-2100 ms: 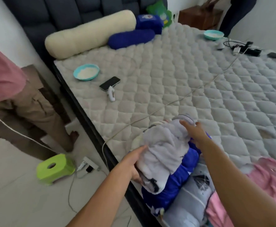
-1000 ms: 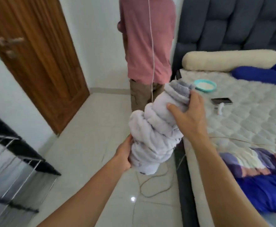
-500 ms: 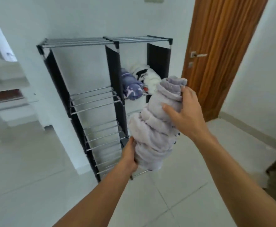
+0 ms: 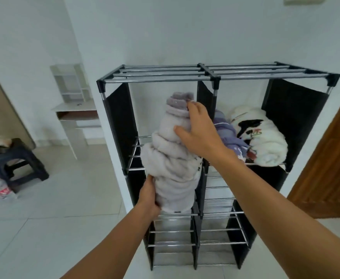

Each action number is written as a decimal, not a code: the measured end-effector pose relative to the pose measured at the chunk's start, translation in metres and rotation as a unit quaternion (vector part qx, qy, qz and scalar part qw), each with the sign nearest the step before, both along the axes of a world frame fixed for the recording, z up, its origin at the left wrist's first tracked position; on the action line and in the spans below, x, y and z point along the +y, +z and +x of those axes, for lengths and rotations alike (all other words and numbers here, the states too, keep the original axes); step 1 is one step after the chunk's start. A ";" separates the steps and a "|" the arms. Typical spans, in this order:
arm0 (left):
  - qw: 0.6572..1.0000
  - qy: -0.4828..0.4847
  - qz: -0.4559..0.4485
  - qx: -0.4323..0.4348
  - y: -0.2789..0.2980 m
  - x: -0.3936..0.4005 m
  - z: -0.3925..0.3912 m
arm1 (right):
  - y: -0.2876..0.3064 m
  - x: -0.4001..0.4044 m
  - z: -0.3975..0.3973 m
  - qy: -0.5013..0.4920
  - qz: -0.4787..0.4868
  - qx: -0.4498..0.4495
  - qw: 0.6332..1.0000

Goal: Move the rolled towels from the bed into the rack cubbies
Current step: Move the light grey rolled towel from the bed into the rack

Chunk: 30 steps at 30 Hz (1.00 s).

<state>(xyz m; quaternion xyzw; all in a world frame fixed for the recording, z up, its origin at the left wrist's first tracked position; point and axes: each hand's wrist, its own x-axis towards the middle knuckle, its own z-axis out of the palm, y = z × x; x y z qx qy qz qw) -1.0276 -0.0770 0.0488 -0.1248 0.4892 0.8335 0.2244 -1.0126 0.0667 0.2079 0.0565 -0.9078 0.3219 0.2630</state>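
Note:
I hold a pale lilac rolled towel [image 4: 171,158] upright in front of the top left cubby of the black rack [image 4: 211,77]. My left hand [image 4: 149,196] grips its lower end. My right hand [image 4: 199,129] grips its upper part, fingers curled over the top. The top right cubby holds a purple rolled towel [image 4: 228,135] and a white rolled towel with black marks [image 4: 263,141]. The lower cubbies show only bare metal bars. The bed is out of view.
The rack stands against a white wall. A brown wooden door [image 4: 330,168] is at the right. At the left are a dark stool [image 4: 16,162], a plastic bottle [image 4: 3,189] on the tiled floor and a small white desk [image 4: 74,115].
I lifted the lilac towel off the bed, turned to the rack and came close. The towel now stands right in front of the top left cubby.

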 end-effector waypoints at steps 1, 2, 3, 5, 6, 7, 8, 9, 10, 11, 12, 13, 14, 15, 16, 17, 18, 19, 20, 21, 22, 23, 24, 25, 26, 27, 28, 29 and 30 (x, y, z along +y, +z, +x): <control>1.000 0.003 0.006 0.004 0.002 0.003 -0.010 | 0.002 0.002 -0.017 0.003 0.000 -0.009 1.000; 1.000 0.007 0.010 0.009 0.006 0.006 -0.019 | 0.004 0.004 -0.033 0.002 -0.002 -0.020 1.000; 1.000 0.011 0.006 0.015 0.010 0.010 -0.025 | 0.005 0.007 -0.049 -0.002 -0.009 -0.034 0.999; 1.000 0.004 -0.003 0.027 0.016 0.018 -0.037 | 0.006 0.014 -0.078 -0.019 -0.040 -0.060 0.997; 1.000 -0.004 -0.005 0.030 0.019 0.022 -0.041 | 0.006 0.018 -0.091 -0.031 -0.054 -0.068 0.996; 0.999 -0.015 -0.011 0.034 0.020 0.025 -0.046 | 0.004 0.021 -0.102 -0.040 -0.065 -0.073 0.994; 0.999 -0.027 -0.018 0.039 0.022 0.027 -0.052 | 0.001 0.023 -0.112 -0.046 -0.073 -0.076 0.993; 0.998 -0.040 -0.027 0.043 0.025 0.028 -0.056 | -0.002 0.024 -0.120 -0.049 -0.081 -0.079 0.992; 0.997 -0.053 -0.034 0.044 0.028 0.030 -0.060 | -0.005 0.025 -0.128 -0.053 -0.087 -0.088 0.991; 0.996 -0.064 -0.041 0.045 0.030 0.031 -0.065 | -0.009 0.026 -0.135 -0.056 -0.090 -0.099 0.989; 0.995 -0.070 -0.051 0.043 0.031 0.033 -0.070 | -0.014 0.027 -0.142 -0.060 -0.096 -0.115 0.987; 0.994 -0.073 -0.065 0.039 0.033 0.034 -0.074 | -0.018 0.029 -0.148 -0.065 -0.103 -0.133 0.984; 0.994 -0.072 -0.078 0.034 0.034 0.035 -0.079 | -0.023 0.030 -0.153 -0.073 -0.110 -0.154 0.979; 0.993 -0.070 -0.089 0.028 0.034 0.035 -0.084 | -0.028 0.032 -0.157 -0.080 -0.113 -0.178 0.974; 0.993 -0.067 -0.098 0.021 0.034 0.036 -0.089 | -0.034 0.033 -0.160 -0.083 -0.110 -0.203 0.970; 0.992 -0.065 -0.104 0.012 0.034 0.036 -0.094 | -0.041 0.034 -0.163 -0.082 -0.103 -0.225 0.965; 0.992 -0.067 -0.108 0.006 0.035 0.036 -0.098 | -0.049 0.034 -0.165 -0.081 -0.096 -0.246 0.961; 0.991 -0.072 -0.113 0.006 0.036 0.037 -0.102 | -0.057 0.033 -0.166 -0.083 -0.092 -0.262 0.957; 0.990 -0.078 -0.121 0.008 0.036 0.038 -0.105 | -0.064 0.032 -0.166 -0.089 -0.095 -0.272 0.953; 0.988 -0.082 -0.128 0.011 0.036 0.038 -0.108 | -0.070 0.031 -0.167 -0.097 -0.105 -0.275 0.951; 0.987 -0.088 -0.134 0.013 0.036 0.038 -0.110 | -0.075 0.031 -0.168 -0.107 -0.122 -0.273 0.948; 0.986 -0.097 -0.138 0.015 0.037 0.037 -0.111 | -0.077 0.031 -0.169 -0.118 -0.142 -0.266 0.946; 0.984 -0.106 -0.142 0.016 0.038 0.036 -0.114 | -0.078 0.032 -0.171 -0.131 -0.163 -0.260 0.943; 0.983 -0.115 -0.139 0.014 0.039 0.035 -0.115 | -0.078 0.034 -0.172 -0.144 -0.187 -0.257 0.937; 0.983 -0.124 -0.134 0.010 0.040 0.034 -0.117 | -0.077 0.035 -0.174 -0.155 -0.207 -0.257 0.931; 0.983 -0.134 -0.125 0.009 0.042 0.033 -0.118 | -0.076 0.037 -0.175 -0.163 -0.219 -0.261 0.926; 0.983 -0.143 -0.119 0.013 0.044 0.032 -0.120 | -0.075 0.039 -0.176 -0.165 -0.220 -0.269 0.923; 0.982 -0.148 -0.116 0.023 0.045 0.032 -0.122 | -0.075 0.039 -0.176 -0.163 -0.214 -0.278 0.922; 0.981 -0.148 -0.117 0.036 0.047 0.031 -0.125 | -0.073 0.040 -0.176 -0.159 -0.207 -0.286 0.922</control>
